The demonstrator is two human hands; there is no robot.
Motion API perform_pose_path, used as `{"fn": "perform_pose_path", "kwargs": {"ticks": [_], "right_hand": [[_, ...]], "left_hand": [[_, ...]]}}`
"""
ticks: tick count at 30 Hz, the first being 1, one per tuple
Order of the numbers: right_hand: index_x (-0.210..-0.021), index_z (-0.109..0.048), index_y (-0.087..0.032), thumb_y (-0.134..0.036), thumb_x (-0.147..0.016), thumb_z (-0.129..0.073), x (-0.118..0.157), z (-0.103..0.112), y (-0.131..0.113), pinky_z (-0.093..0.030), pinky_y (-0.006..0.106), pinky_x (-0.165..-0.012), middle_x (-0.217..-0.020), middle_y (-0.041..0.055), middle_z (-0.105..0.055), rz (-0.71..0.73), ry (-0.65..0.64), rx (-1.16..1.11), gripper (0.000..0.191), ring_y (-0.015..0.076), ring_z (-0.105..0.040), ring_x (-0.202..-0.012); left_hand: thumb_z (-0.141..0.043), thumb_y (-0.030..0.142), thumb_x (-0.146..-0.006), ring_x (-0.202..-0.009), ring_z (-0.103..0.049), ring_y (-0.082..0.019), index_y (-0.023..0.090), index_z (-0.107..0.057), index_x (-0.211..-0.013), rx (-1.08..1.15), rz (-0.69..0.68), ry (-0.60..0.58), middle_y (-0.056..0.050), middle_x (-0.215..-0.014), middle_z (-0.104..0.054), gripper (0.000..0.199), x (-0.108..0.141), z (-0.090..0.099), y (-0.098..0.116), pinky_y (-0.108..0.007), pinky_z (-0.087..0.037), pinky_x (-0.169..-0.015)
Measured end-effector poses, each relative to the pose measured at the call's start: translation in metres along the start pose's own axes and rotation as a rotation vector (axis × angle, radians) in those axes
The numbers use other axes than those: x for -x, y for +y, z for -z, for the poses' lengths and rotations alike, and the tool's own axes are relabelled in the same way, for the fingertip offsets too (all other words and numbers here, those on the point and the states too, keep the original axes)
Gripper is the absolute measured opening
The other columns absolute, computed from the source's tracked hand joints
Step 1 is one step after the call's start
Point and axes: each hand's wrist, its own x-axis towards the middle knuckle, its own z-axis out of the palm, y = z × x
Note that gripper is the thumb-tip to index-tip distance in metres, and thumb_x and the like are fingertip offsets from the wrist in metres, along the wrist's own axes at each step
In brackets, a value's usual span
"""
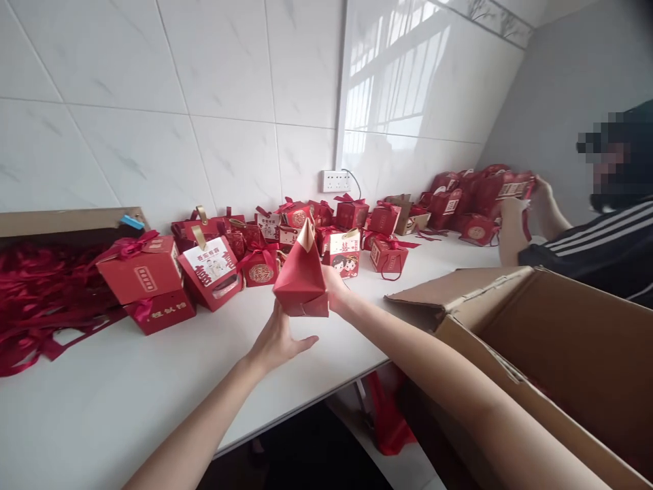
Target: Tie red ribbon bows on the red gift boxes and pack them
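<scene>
A red paper gift box (300, 282) with a peaked top is held up over the white table, one end facing me. My right hand (335, 289) is closed on its right side, most of the fingers hidden behind the box. Just below and to the left is my left hand (280, 340), its thumb stretched out away from the box. Its fingers reach up behind the box's lower left corner; whether they touch it I cannot tell. Behind the held box stands a white-and-red box with two cartoon figures (344, 255).
Several red gift boxes (260, 269) line the wall side of the table (153, 395). At left, red ribbons (45, 292) spill from a cardboard box (71, 221). A large open carton (561, 327) stands at right. Beyond it, a co-worker (586, 231) handles a red bag (503, 194).
</scene>
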Motion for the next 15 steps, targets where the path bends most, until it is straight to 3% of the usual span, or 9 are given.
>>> {"fn": "perform_pose_path", "kwargs": {"ticks": [3, 6, 9, 11, 15], "right_hand": [[-0.078, -0.054, -0.019, -0.021, -0.086, -0.05, 0.012, -0.006, -0.034, -0.051, 0.025, -0.062, -0.06, -0.0038, -0.06, 0.127, -0.04, 0.04, 0.009, 0.0127, -0.057, -0.056], [-0.085, -0.055, -0.019, -0.021, -0.09, -0.044, 0.028, -0.015, -0.063, -0.052, 0.026, -0.065, -0.064, -0.0029, -0.062, 0.204, -0.051, 0.155, 0.013, 0.0132, -0.059, -0.058], [-0.088, -0.054, -0.018, -0.025, -0.092, -0.041, 0.045, -0.022, -0.081, -0.052, 0.027, -0.06, -0.064, -0.0012, -0.062, 0.082, 0.069, 0.323, 0.015, 0.0139, -0.058, -0.056], [-0.086, -0.054, -0.015, -0.02, -0.091, -0.042, 0.061, -0.021, -0.087, -0.051, 0.026, -0.056, -0.062, 0.0006, -0.061, -0.055, 0.137, 0.408, 0.014, 0.0135, -0.058, -0.054], [-0.071, -0.053, -0.014, -0.007, -0.086, -0.042, 0.103, -0.004, -0.092, -0.043, 0.018, -0.046, -0.05, -0.0013, -0.054, -0.154, 0.17, 0.469, 0.02, 0.0087, -0.05, -0.044]], "left_hand": [[-0.068, 0.045, -0.07, -0.11, -0.054, -0.031, 0.02, -0.039, -0.12, -0.013, 0.04, -0.064, -0.013, -0.115, -0.049, 0.062, 0.001, 0.001, 0.002, -0.048, -0.049, -0.09], [-0.069, 0.05, -0.069, -0.107, -0.056, -0.029, 0.022, -0.037, -0.119, 0.101, 0.025, 0.046, -0.012, -0.113, -0.051, 0.066, -0.003, 0.003, 0.021, -0.048, -0.05, -0.09], [-0.063, 0.047, -0.077, -0.099, -0.06, -0.022, 0.026, -0.031, -0.121, 0.344, -0.017, 0.303, -0.01, -0.115, -0.053, 0.059, -0.011, 0.002, 0.062, -0.041, -0.052, -0.085], [-0.063, 0.043, -0.08, -0.107, -0.058, -0.021, 0.027, -0.029, -0.125, 0.473, -0.02, 0.44, -0.011, -0.121, -0.051, 0.058, -0.018, -0.001, 0.095, -0.038, -0.051, -0.089], [-0.066, 0.039, -0.079, -0.108, -0.058, -0.02, 0.027, -0.023, -0.132, 0.591, -0.003, 0.515, -0.014, -0.13, -0.046, 0.07, -0.029, -0.01, 0.155, -0.032, -0.053, -0.086]]}}
